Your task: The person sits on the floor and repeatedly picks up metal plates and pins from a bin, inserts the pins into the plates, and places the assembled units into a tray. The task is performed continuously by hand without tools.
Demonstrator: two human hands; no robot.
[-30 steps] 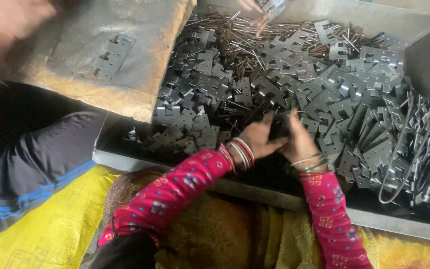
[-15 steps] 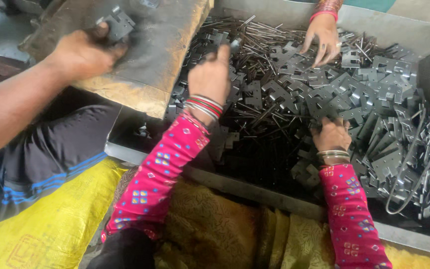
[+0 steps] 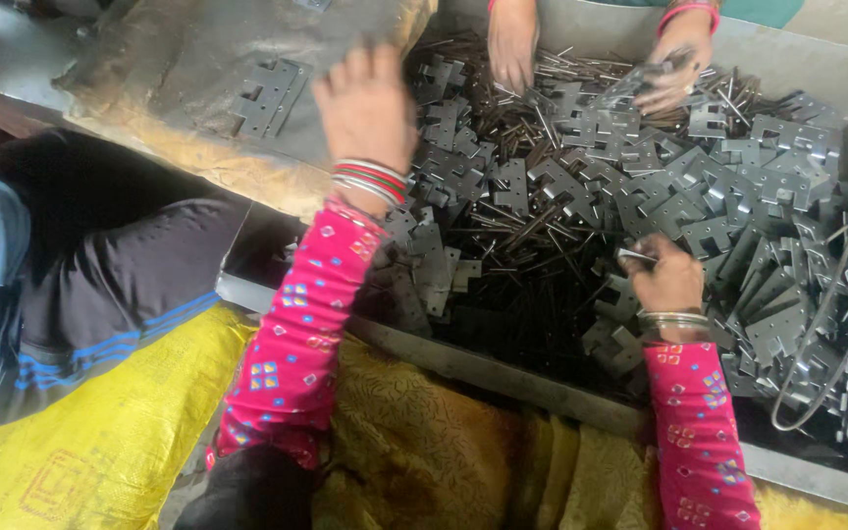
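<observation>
head view | left hand (image 3: 365,103) raised over tray (image 3: 503,378) near edge, fingers spread, holding nothing | right hand (image 3: 667,278) inside tray, curled around a small metal piece (image 3: 637,257) above heaped hinge plates (image 3: 738,206) | assembled hinge (image 3: 267,95) on board (image 3: 179,59) left of tray

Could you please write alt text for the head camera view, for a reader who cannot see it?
A person in pink patterned sleeves works over a metal tray heaped with grey hinge plates and pins: the left hand reaches forward open, the right hand pinches a small metal piece. Another person's hands sort at the far side.
</observation>
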